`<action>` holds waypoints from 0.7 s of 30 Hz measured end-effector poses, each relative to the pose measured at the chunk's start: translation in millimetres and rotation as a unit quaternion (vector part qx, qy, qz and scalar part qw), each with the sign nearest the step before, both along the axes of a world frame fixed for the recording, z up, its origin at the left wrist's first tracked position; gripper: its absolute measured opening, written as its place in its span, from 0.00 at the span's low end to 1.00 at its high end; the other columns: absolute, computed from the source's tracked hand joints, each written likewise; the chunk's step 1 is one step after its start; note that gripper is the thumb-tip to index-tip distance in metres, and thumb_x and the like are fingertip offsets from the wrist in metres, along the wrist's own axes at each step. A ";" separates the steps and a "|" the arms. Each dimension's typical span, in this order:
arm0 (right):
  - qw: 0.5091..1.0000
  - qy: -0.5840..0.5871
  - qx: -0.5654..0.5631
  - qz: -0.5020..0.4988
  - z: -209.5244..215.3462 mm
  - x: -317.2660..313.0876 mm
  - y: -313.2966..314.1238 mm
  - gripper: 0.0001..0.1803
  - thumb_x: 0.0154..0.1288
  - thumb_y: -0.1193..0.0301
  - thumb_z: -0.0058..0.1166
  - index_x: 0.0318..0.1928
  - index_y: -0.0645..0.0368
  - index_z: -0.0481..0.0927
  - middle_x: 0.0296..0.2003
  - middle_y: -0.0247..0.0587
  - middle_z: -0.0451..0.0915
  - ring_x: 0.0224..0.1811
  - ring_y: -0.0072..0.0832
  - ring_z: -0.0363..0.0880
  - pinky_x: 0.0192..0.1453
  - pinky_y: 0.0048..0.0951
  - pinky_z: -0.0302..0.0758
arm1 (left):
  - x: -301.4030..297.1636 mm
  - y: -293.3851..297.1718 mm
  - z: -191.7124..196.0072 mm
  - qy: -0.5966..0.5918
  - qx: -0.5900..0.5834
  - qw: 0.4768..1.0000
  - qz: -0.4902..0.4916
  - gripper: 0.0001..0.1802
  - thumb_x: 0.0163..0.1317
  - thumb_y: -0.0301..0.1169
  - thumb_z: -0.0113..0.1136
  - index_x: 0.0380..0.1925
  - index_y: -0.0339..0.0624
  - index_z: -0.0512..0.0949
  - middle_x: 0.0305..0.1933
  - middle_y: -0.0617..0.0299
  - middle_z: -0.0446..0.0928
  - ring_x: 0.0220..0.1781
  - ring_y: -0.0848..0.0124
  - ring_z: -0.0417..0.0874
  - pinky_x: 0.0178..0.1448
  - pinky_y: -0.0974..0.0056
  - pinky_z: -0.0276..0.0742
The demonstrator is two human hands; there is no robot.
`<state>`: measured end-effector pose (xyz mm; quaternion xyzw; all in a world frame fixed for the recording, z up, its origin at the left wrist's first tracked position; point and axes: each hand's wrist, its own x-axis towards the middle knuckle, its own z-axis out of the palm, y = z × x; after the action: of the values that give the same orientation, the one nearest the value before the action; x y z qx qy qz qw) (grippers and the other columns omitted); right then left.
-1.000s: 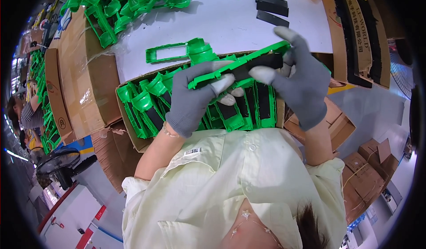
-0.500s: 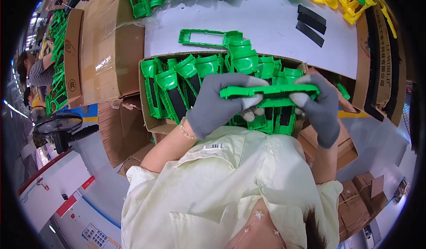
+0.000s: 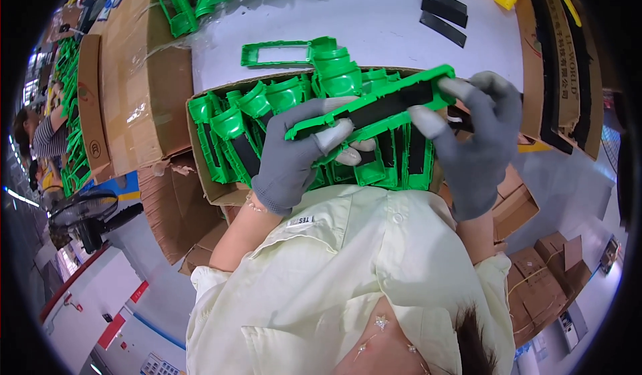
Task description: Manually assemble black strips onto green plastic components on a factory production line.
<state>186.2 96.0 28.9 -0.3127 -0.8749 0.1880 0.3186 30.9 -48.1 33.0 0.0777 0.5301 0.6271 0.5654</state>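
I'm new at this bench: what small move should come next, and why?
Probably press the black strip down with the right hand: the strip lies inside the green frame, whose left end the left hand grips; the right hand is at the other end, and I can't tell whether the strip sits flush.

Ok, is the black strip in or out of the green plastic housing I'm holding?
In: the black strip lies between the long rims of the green plastic housing. Whether it's fully seated, I can't tell.

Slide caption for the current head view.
Gloved left hand grips a green plastic frame holding a black strip, right hand at its other end, above a carton of similar green parts.
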 end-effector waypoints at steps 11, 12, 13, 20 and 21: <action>0.950 -0.001 -0.310 0.021 9.9 10.0 -3.4 0.10 0.52 0.74 0.63 0.33 0.63 0.77 0.24 0.29 0.70 0.26 0.14 0.67 0.31 0.16 0.67 | 7.2 9.6 -13.6 -0.018 0.011 1.000 -0.017 0.18 0.61 0.25 0.55 0.51 0.30 0.72 0.42 0.51 0.78 0.37 0.65 0.83 0.35 0.68 0.82; 0.936 0.005 -0.348 0.048 9.6 11.6 -2.7 0.08 0.54 0.74 0.61 0.33 0.62 0.77 0.23 0.28 0.72 0.25 0.14 0.68 0.31 0.16 0.66 | 7.0 9.9 -14.4 -0.019 0.011 1.000 -0.018 0.18 0.61 0.25 0.55 0.51 0.30 0.72 0.42 0.51 0.77 0.37 0.65 0.83 0.35 0.68 0.82; 0.920 0.010 -0.385 0.077 9.1 13.3 -2.0 0.06 0.55 0.75 0.59 0.33 0.62 0.77 0.23 0.27 0.74 0.25 0.13 0.69 0.31 0.16 0.66 | 4.5 8.2 -16.1 -0.061 0.021 0.998 -0.019 0.18 0.61 0.25 0.55 0.52 0.31 0.71 0.45 0.50 0.77 0.37 0.65 0.83 0.35 0.68 0.81; 0.984 0.026 -0.057 0.165 -2.9 25.2 6.1 0.08 0.50 0.74 0.63 0.31 0.60 0.78 0.24 0.35 0.78 0.24 0.26 0.77 0.30 0.23 0.71 | -2.5 11.4 -15.5 -0.117 0.031 0.993 -0.007 0.19 0.59 0.24 0.57 0.50 0.31 0.71 0.50 0.48 0.75 0.41 0.61 0.82 0.39 0.67 0.83; 0.982 0.012 0.021 0.186 -3.2 26.0 6.7 0.09 0.49 0.73 0.65 0.30 0.59 0.78 0.24 0.36 0.79 0.24 0.29 0.77 0.29 0.24 0.72 | -1.6 11.9 -17.1 -0.117 0.031 0.993 -0.006 0.19 0.59 0.24 0.57 0.50 0.31 0.71 0.50 0.48 0.75 0.41 0.61 0.82 0.39 0.67 0.83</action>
<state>212.2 102.6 25.6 -0.1354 -0.9174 0.2297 0.2953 29.3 -36.2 15.9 0.0245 0.4404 0.6443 0.6247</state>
